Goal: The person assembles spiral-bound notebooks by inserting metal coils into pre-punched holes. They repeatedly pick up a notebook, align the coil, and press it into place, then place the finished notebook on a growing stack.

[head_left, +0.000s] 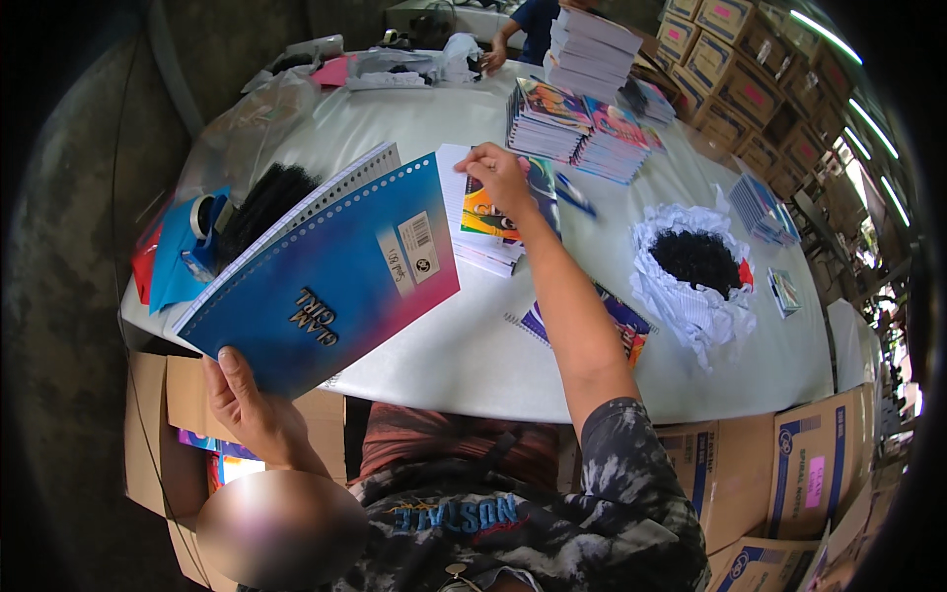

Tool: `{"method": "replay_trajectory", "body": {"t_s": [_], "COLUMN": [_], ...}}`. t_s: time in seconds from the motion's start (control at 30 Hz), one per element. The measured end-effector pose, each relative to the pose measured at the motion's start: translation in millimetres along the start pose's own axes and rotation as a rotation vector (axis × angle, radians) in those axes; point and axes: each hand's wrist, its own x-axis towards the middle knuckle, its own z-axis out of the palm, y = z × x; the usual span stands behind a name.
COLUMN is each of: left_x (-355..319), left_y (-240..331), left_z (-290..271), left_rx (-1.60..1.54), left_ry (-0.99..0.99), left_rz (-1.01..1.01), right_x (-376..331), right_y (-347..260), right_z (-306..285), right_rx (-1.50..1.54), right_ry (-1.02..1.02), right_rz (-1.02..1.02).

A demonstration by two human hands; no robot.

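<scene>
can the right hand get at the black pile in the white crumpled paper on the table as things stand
Probably yes. The right hand rests on a stack of colourful notebooks, holding nothing bulky, and the white table between it and the black pile in white crumpled paper looks bare, apart from a blue pen.

Hidden or unclear items:
- Left hand [252,405]: fingers concealed behind the blue notebook [326,276]; wrist lost in a blurred patch.
- Right hand [498,176]: fingertips out of sight on the stack of covers [493,222].
- Colourful notebook [621,321]: partly covered by the right forearm.
- Distant person [528,25]: cut off by the top edge; only a blue sleeve and a hand show.
- Tabletop [473,355]: near rim overlaps the cardboard boxes [789,464].
- Small booklet [784,293]: cover too small to make out.
</scene>
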Motion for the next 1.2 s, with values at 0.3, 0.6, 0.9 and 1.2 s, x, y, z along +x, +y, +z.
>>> {"method": "replay_trajectory", "body": {"t_s": [0.3,0.6,0.9,1.2], "left_x": [5,11,7,-27], "left_y": [0,-13,-11,-63], "left_z": [-17,-13,-9,-9], "left_rx": [0.04,0.013,0.036,-0.161], "left_ry": [0.047,-0.014,-0.058,-0.516], "left_rz": [-0.024,-0.084,-0.089,-0.238], "right_x": [-37,-109,-68,-209], "right_y": [16,88,-11,-120], "right_z": [-117,-178,-57,10], "right_rx": [-0.578,-0.845,-1.184,0.53], "right_ry": [0.864,0.823,0.03,0.094], "right_rz": [-0.128,0.544,0.1,0.109]}}
